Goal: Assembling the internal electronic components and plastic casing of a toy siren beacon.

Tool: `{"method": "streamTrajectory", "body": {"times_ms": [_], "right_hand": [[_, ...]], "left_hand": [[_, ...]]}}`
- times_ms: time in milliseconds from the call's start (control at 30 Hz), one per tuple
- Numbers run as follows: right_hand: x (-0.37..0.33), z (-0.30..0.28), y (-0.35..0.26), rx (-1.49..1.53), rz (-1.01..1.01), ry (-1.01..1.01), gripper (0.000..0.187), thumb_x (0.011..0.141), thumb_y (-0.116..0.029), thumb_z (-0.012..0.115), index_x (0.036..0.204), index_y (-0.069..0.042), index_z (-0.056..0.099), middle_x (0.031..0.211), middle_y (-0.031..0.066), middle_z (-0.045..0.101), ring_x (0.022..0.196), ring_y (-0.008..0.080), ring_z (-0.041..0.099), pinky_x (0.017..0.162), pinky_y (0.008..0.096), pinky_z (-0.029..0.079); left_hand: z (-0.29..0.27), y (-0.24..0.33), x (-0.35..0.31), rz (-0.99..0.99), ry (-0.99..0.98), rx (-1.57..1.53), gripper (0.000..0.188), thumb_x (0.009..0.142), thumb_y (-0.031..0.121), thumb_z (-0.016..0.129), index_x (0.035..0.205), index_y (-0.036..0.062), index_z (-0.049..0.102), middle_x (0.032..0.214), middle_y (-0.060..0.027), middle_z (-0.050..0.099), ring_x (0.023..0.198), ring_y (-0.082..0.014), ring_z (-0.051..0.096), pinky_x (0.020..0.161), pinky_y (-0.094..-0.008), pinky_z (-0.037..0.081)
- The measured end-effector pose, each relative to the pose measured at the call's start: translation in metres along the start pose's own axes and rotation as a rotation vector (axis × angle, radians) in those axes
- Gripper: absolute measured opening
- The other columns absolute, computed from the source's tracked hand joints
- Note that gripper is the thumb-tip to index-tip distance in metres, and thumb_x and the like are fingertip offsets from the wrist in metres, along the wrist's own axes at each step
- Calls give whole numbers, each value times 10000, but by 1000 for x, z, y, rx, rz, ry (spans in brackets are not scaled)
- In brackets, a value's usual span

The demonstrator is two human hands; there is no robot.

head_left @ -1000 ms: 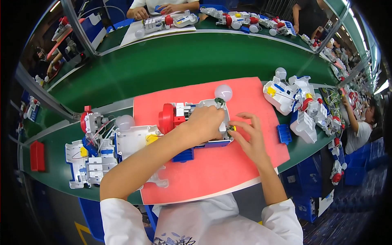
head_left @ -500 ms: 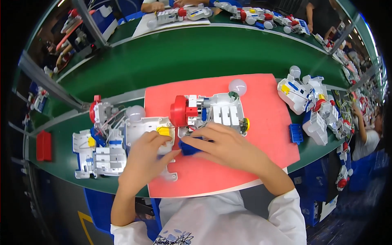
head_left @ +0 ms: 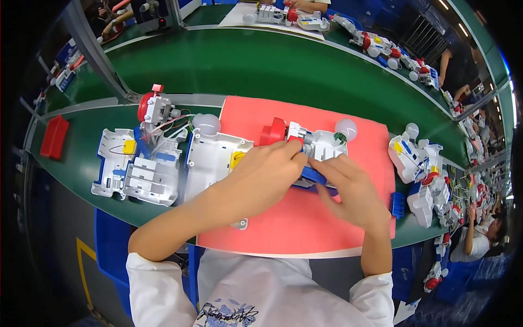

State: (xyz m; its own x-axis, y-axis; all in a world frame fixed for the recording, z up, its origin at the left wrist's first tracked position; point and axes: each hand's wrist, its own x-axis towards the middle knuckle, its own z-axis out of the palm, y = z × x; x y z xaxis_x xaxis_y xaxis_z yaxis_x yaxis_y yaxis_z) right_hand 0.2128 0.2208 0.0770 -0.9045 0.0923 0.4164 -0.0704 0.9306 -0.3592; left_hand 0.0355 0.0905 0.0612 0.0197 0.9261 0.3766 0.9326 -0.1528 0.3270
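On the pink mat (head_left: 261,234) lies a white plastic housing (head_left: 329,143) with a red round part (head_left: 273,132), a grey mechanism and a frosted ball (head_left: 346,129) on a small green board. My left hand (head_left: 275,166) reaches across to it, its fingers closed at the mechanism; what they pinch is hidden. A blue plastic part (head_left: 312,175) lies at the housing's near side. My right hand (head_left: 354,191) grips this part between thumb and fingers. Partly under my left forearm is an open white shell (head_left: 215,155) with a yellow piece (head_left: 236,159).
Left of the mat stand another opened white housing (head_left: 152,177) with wires and a red tray (head_left: 55,137). On the right are a small blue cover (head_left: 397,205) and several part-built units (head_left: 430,180). A green belt (head_left: 245,65) runs beyond; other people work past it.
My left hand has moved right from the white shell to the mechanism. My right hand has shifted to the blue part's right side. The view has turned, shifting the scene.
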Motion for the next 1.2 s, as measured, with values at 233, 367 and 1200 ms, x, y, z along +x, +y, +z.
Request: {"method": "streamTrajectory", "body": {"times_ms": [233, 367, 1200], "right_hand": [[-7, 19, 12, -144, 93, -114, 530, 814, -79, 703, 1333, -85, 594, 829, 48, 585, 752, 224, 575, 625, 360, 502], [-8, 21, 16, -229, -21, -160, 586, 772, -66, 674, 1347, -158, 609, 790, 15, 570, 757, 185, 559, 621, 344, 500], [5, 20, 18, -351, -165, -319, 553, 753, -111, 632, 1305, -120, 648, 849, -20, 630, 767, 173, 482, 669, 320, 397]], "left_hand": [[-2, -12, -5, -107, -78, -114, 215, 783, 112, 742, 948, 23, 638, 907, -108, 638, 825, -294, 666, 677, -411, 538], [-4, -28, -26, -132, -179, -24, 257, 754, 158, 770, 953, 47, 653, 862, -97, 653, 791, -285, 673, 682, -399, 542], [19, -47, -36, -39, -149, -21, 159, 730, 175, 761, 796, 65, 668, 787, -81, 673, 773, -262, 682, 676, -382, 537]]}}
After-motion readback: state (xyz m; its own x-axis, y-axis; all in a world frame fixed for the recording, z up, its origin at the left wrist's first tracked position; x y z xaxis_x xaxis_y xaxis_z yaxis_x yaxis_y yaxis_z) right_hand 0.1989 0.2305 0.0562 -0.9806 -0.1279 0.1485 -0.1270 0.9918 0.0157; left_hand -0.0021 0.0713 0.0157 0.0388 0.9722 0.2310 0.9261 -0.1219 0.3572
